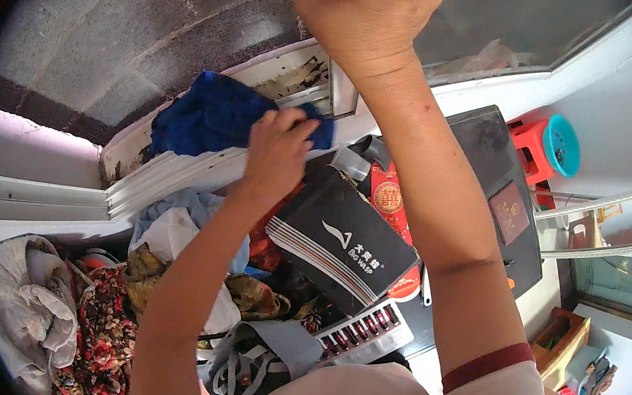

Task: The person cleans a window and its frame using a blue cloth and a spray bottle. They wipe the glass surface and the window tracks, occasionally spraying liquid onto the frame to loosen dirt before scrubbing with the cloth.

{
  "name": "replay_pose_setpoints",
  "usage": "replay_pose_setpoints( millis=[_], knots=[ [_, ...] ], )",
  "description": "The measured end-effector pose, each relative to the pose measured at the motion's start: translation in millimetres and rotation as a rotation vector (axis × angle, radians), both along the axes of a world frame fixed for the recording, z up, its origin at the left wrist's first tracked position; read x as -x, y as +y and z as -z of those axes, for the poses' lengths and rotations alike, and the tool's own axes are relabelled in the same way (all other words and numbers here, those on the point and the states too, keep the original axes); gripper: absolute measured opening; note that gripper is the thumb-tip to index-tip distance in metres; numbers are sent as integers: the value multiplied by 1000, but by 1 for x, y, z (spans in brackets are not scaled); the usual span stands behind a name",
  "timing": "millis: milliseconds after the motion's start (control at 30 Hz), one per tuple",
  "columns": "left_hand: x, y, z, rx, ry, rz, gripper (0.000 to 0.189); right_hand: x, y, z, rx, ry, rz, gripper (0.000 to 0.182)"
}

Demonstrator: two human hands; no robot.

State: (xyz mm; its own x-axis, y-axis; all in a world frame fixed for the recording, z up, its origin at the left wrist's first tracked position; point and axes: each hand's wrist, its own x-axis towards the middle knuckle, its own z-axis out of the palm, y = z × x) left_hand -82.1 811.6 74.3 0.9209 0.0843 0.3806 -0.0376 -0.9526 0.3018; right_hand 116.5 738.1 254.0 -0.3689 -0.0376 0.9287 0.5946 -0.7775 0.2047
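A dark blue cloth (214,114) lies bunched over the white window sill track (177,171). My left hand (281,140) is on its right part, with bent, slightly blurred fingers gripping the fabric. Raised high at the top edge is my right hand (369,8), in front of the window pane. Its fingers fall outside the picture, so whether it holds or touches anything is hidden. Below and between my arms sits a black Big Wasp box (340,242), tilted on a pile of things.
Clothes, including a floral garment (105,325) and a pale jacket (31,299), heap at lower left. Near my body are a grey bag with straps (254,362) and a tray of small bottles (364,334). A dark red booklet (509,212) rests on the black surface (477,140); a turquoise basin (562,145) tops a red stool (526,146).
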Motion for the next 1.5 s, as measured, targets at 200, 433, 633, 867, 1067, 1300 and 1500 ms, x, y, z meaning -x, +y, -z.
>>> replay_pose_setpoints(
  millis=[200, 433, 633, 867, 1067, 1300, 1500],
  knots=[
    [-12, 7, -9, -58, 91, 11, 28, -3, 5, -2, -32, -79, -122, 61],
    [82, 95, -39, -285, 259, 0, 27, -2, -1, -3, -10, -22, -89, 60],
    [147, 185, -100, -499, 503, -254, 23, 4, 10, -3, -76, 26, -206, 60],
    [105, 154, -108, 1030, 47, -607, 41, 22, -6, -4, -10, 153, -194, 59],
    [56, 127, -49, 1508, 70, -348, 39, 13, -2, -4, -10, 74, -119, 57],
    [45, 136, -21, 832, 204, -369, 36, 8, -5, -4, -18, 29, -140, 60],
    [42, 164, -44, 988, 232, -582, 41, 8, 1, -2, -27, 34, -170, 61]
  ],
)
